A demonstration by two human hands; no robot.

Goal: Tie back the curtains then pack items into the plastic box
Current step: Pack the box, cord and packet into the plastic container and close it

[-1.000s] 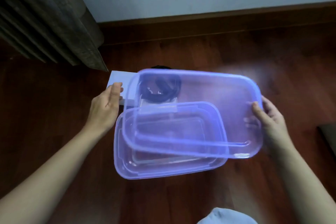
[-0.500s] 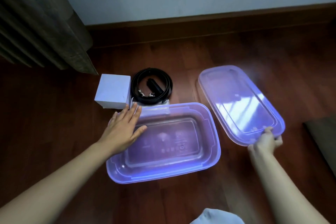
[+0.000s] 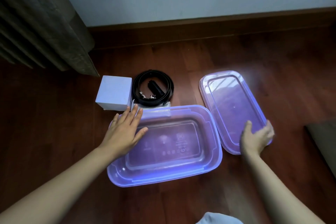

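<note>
A translucent purple plastic box [image 3: 214, 162] stands open on the wooden floor in the middle. Its lid [image 3: 231, 103] lies flat on the floor to the right. My left hand [image 3: 125, 131] rests with straight fingers over the box's far left corner. My right hand [image 3: 258, 136] lies on the near end of the lid, fingers spread and relaxed, slightly blurred. Behind the box sit a white cube box [image 3: 114, 95] and a coiled black belt [image 3: 152, 91] with a metal buckle. A small white flat item [image 3: 166, 105] shows just behind the box's rim.
A dark curtain [image 3: 41, 22] hangs at the upper left, reaching the floor. A wall and wooden skirting board [image 3: 218, 31] run along the back. A dark mat edge [image 3: 323, 136] lies at the far right. Light cloth [image 3: 218, 219] shows at the bottom edge.
The lid was lifted off the box with both hands and set down on the floor at the right. My right hand has moved onto the lid's near end; my left hand stays at the box.
</note>
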